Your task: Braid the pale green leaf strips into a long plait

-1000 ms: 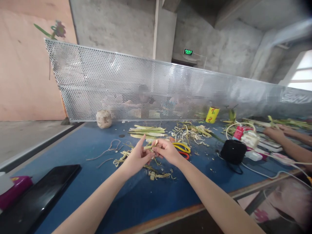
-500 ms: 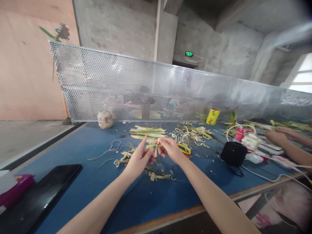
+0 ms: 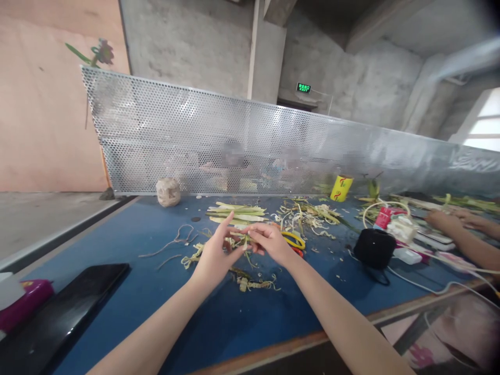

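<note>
My left hand (image 3: 216,255) and my right hand (image 3: 267,241) meet above the blue table (image 3: 128,234). Both pinch a small green and pale leaf strip piece (image 3: 242,239) between their fingertips. The left forefinger sticks up, its other fingers curl on the piece. Under the hands lie loose leaf scraps (image 3: 253,284). A pile of cut leaf strips (image 3: 236,213) lies just beyond, and yellow-handled scissors (image 3: 292,240) rest right of my right hand.
A black phone (image 3: 66,312) and a magenta item (image 3: 23,304) lie at the near left. A black pouch (image 3: 374,247), cables and a yellow cup (image 3: 340,188) sit to the right, where another person's hands (image 3: 449,221) work. A perforated metal screen (image 3: 234,146) backs the table.
My hands have dropped slightly and the leaf piece has turned from upright to more level between my fingers. The view has drifted a little.
</note>
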A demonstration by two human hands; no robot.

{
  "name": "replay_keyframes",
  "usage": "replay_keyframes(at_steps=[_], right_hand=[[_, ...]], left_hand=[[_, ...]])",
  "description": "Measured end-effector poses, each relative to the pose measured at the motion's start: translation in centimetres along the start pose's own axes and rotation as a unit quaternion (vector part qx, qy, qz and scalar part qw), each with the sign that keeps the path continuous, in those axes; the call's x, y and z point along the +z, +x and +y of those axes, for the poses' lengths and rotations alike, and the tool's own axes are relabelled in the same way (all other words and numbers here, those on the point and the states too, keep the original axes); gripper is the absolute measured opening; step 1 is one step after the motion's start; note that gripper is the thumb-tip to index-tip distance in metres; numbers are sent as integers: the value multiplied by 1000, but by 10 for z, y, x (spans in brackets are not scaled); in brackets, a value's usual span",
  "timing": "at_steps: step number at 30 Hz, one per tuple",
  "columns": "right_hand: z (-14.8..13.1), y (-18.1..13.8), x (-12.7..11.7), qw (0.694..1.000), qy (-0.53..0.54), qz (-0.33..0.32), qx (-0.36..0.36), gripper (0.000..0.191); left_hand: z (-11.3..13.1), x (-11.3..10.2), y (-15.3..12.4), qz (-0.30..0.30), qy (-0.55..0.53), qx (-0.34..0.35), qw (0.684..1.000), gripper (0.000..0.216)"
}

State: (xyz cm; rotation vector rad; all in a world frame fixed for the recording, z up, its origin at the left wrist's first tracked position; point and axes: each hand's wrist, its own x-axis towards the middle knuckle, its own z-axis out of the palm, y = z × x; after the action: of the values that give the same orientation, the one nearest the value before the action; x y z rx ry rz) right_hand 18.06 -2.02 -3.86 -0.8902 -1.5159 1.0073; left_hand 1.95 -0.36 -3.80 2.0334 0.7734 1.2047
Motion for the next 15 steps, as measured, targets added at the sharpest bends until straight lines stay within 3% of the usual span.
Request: replay_keyframes(at_steps=[5,15], right_hand=[[1,-1,1,998,-60,-5,-4,32],[0,-2,2,998,-57,-30,1,43]], left_hand=[[5,-2,-1,-8,8,-29,1000,74],[5,0,-1,-2,-50,-17,999,79]])
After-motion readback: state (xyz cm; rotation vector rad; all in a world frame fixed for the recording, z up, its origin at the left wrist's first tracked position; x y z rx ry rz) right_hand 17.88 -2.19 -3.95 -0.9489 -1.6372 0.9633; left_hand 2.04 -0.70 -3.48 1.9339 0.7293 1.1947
